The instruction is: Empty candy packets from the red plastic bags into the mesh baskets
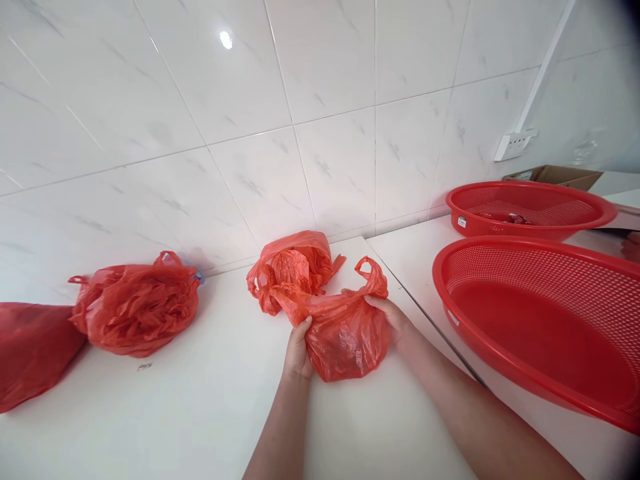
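Both hands, left hand (299, 347) and right hand (387, 313), are gripping this flimsy red plastic bag (340, 333); it's looking light and slippery, so I'd be grabbing the handles.

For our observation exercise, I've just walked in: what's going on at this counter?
A person grips a red plastic bag on a white counter, left hand at its side, right hand at its handle. A second bag lies just behind, two more bags to the left. Two red baskets stand on the right.
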Demonstrator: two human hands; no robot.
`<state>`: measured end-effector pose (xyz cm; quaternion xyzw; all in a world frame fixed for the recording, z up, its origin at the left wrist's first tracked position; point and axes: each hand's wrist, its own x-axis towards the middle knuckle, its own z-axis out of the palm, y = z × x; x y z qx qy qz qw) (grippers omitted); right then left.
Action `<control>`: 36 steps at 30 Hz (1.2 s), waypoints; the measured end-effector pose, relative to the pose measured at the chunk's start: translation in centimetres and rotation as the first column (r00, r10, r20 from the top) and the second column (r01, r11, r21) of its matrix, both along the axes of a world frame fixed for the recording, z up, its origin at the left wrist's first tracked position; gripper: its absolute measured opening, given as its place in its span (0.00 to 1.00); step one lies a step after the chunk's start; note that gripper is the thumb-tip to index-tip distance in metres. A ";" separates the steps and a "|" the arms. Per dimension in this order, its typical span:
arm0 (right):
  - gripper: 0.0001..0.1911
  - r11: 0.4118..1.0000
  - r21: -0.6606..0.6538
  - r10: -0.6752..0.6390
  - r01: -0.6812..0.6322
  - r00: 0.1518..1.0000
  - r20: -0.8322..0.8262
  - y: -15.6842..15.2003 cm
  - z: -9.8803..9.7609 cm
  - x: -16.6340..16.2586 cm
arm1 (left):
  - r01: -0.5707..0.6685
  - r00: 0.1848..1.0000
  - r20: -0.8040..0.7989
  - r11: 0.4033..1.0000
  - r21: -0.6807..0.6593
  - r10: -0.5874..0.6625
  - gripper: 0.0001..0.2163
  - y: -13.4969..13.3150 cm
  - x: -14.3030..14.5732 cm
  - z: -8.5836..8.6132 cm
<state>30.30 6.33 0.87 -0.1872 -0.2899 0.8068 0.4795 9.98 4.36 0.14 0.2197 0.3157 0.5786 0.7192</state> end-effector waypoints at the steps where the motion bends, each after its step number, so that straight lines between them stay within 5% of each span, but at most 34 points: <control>1: 0.11 1.000 -0.010 -0.015 0.015 1.000 -0.020 0.1 -0.1 -0.1 | -0.006 1.000 -0.002 1.000 -0.011 0.006 0.15 0.1 0.1 0.0; 3: 0.06 0.998 -0.029 -0.065 0.063 0.996 -0.066 0.2 -0.3 -0.2 | -0.005 1.000 -0.012 1.000 -0.018 0.004 0.14 0.1 0.3 0.0; 10: 0.17 0.999 -0.033 -0.025 0.022 0.995 -0.097 -0.1 -0.4 -0.5 | 0.056 0.998 0.001 0.995 0.080 -0.056 0.18 -0.2 0.4 -0.1; 14: 0.12 1.000 -0.019 0.014 -0.014 0.999 0.039 -0.1 -0.5 -0.8 | 0.199 0.980 -0.029 0.957 0.211 -0.197 0.24 -0.5 0.2 -0.2; 17: 0.14 0.997 -0.053 0.062 -0.058 0.993 0.096 -0.2 -0.4 -1.1 | 0.296 0.954 -0.110 0.940 0.172 -0.280 0.17 -0.6 0.3 -0.3; 22: 0.10 0.990 -0.122 -0.088 0.070 0.985 -0.148 -0.3 0.0 -1.2 | 0.138 0.990 -0.027 0.986 0.092 -0.136 0.09 -0.4 0.3 -0.3; 26: 0.09 0.978 -0.093 -0.199 0.185 0.964 -0.176 0.2 -0.2 -0.2 | 0.031 0.996 0.078 0.995 0.095 -0.039 0.08 0.1 0.1 0.0; 36: 0.21 0.991 -0.132 -0.058 0.024 0.963 -0.262 -0.1 0.3 -0.5 | 0.037 0.970 0.235 0.995 0.097 -0.059 0.05 0.1 0.4 0.2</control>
